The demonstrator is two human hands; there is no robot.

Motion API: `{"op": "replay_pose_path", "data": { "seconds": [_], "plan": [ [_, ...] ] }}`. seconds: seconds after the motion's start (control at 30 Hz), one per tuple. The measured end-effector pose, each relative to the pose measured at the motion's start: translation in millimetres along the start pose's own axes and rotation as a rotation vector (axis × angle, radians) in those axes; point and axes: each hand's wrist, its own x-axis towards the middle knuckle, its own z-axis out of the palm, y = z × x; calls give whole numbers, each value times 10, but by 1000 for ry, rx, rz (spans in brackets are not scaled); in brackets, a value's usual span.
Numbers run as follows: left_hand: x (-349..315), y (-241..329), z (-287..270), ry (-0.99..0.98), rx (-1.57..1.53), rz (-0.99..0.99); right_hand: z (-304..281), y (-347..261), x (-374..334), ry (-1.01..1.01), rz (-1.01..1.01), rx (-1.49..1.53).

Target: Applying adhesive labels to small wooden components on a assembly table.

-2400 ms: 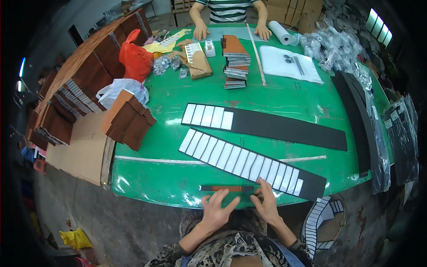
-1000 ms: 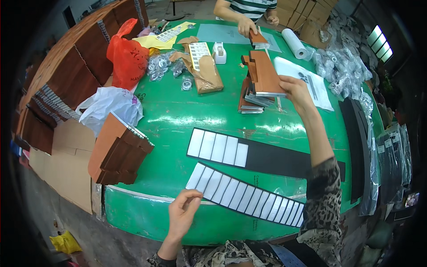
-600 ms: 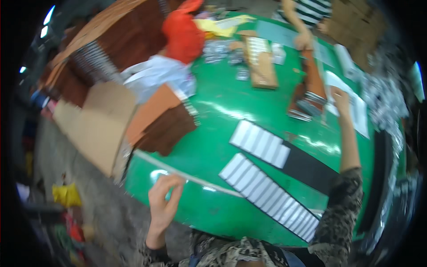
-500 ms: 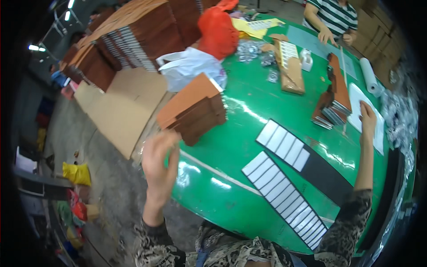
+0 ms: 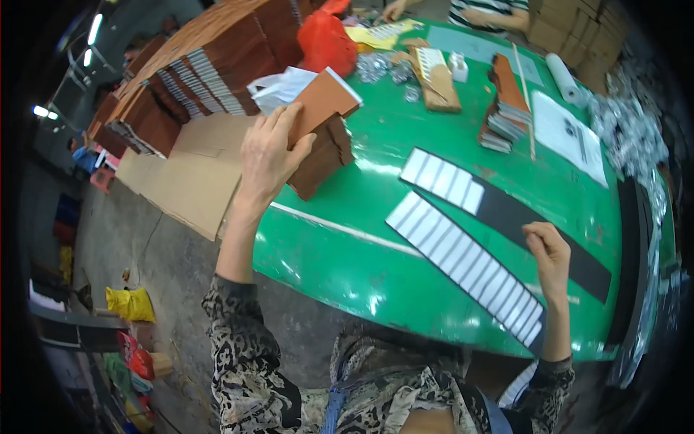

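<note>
My left hand [image 5: 269,153] is at the near end of a stack of brown boards [image 5: 323,160]. Its fingers and thumb close on the top board [image 5: 322,101], which sits askew over the others. My right hand [image 5: 551,254] is above a black strip [image 5: 510,207] that carries white rectangles on its far part. Its fingers are curled together; whatever they may hold is too small to make out. Beside it lies a second black strip [image 5: 463,264], covered with a row of white rectangles and reaching the table's near edge.
Large piles of brown boards [image 5: 242,61] stand at the back left beside flat cardboard [image 5: 184,170]. A red bag [image 5: 327,43], a brown packet [image 5: 439,90], more brown boards [image 5: 506,105] and a white sheet [image 5: 567,137] lie on the green table [image 5: 332,249]. Across it works another person [image 5: 488,14].
My left hand has moved forward and closed on the stack's top board. My right hand has left the white sheet and come nearer, over the black strip. The view has shifted.
</note>
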Motion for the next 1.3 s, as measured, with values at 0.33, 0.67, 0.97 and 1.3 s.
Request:
{"op": "replay_pose_path", "data": {
  "seconds": [0.33,0.67,0.97,1.3],
  "plan": [
    [-1183,1581,467,-1136,-878,46,629,-135,-1363,-68,-234,-263],
    [-1668,1803,817,-767,-932,-209,455,234,-1810,162,51,-192],
    [-2132,1824,1070,-556,-919,-386,-875,766,-1827,112,108,-805],
    [-2156,1779,1092,-560,-873,-403,-973,1093,-1729,-196,-63,-1033]
  ]
}}
